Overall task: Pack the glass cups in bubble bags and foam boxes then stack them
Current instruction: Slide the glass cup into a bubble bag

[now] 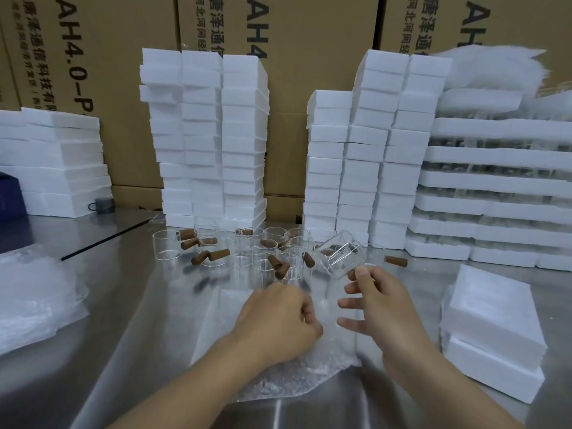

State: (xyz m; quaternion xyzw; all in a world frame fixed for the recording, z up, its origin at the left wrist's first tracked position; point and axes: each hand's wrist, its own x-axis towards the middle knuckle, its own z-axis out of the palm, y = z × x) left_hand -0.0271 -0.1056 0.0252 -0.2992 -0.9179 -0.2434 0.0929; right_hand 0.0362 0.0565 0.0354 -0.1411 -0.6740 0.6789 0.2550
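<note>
1. Glass cup (pixel 339 257), clear with a brown wooden handle, was held tilted above the middle of the worktop (pixel 117 305) by the right hand (pixel 383 308), just in front of the other cups.
2. The handle was pinched between the thumb and forefinger, while the remaining fingers (pixel 351 323) were spread apart and pointed toward the left hand.
3. The left hand (pixel 278 320) was curled into a loose fist, its fingers pressed together on a bubble bag (pixel 297 373) that lay flat near the front edge of the worktop.
4. A cluster of glass cups (pixel 247 252) with brown handles was set upright toward the middle of the worktop, in front of the foam stacks.
5. Two tall stacks of foam boxes (pixel 204 134) were ranged along the rear edge, with cardboard cartons (pixel 294 57) behind them.
6. Foam trays (pixel 501 181) with glassware between the layers were piled at the rear right corner.
7. Two large foam boxes (pixel 492 329) were stacked at the right edge, near the right hand.
8. A heap of bubble bags (pixel 34 298) was spread at the left edge.
9. A small grey mug (pixel 103 205) was placed beside foam slabs (pixel 58 162) at the rear left.
</note>
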